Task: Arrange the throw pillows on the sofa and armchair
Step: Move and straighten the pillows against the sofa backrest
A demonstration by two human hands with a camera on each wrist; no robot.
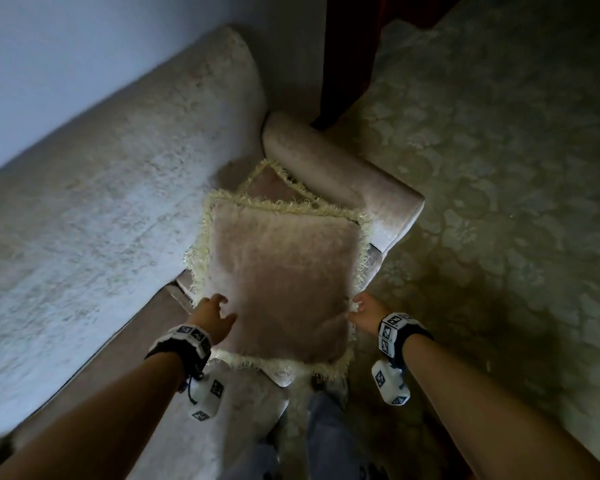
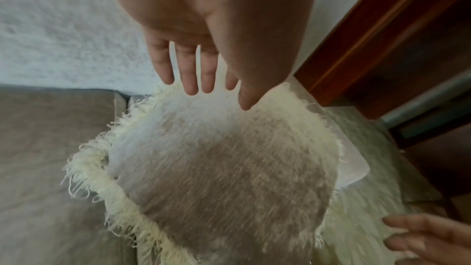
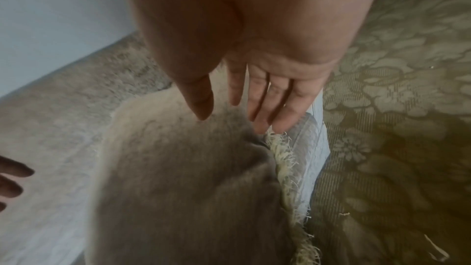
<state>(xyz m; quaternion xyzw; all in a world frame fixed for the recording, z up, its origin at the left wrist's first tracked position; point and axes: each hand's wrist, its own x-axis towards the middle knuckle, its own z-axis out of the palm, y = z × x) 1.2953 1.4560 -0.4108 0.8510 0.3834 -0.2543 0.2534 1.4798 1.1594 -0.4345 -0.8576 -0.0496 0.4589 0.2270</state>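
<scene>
A fuzzy pink-beige throw pillow [image 1: 284, 278] with a cream fringe lies on the sofa seat [image 1: 160, 327], leaning toward the armrest [image 1: 340, 174]. A second, matching pillow [image 1: 269, 185] peeks out behind it in the corner. My left hand [image 1: 219, 311] rests with straight fingers on the front pillow's near left edge. My right hand [image 1: 362, 308] touches its near right fringe, fingers also straight. In the left wrist view my left hand [image 2: 201, 80] hovers over the pillow [image 2: 229, 168]. In the right wrist view my right hand [image 3: 254, 106] lies flat along the pillow [image 3: 191, 178] by its fringe.
The sofa backrest [image 1: 118, 188] runs along the pale wall [image 1: 66, 46] on the left. Dark wooden furniture [image 1: 354, 46] stands behind the armrest. A floral-patterned carpet [image 1: 499, 168] covers the floor to the right. My legs [image 1: 326, 431] stand against the sofa's front edge.
</scene>
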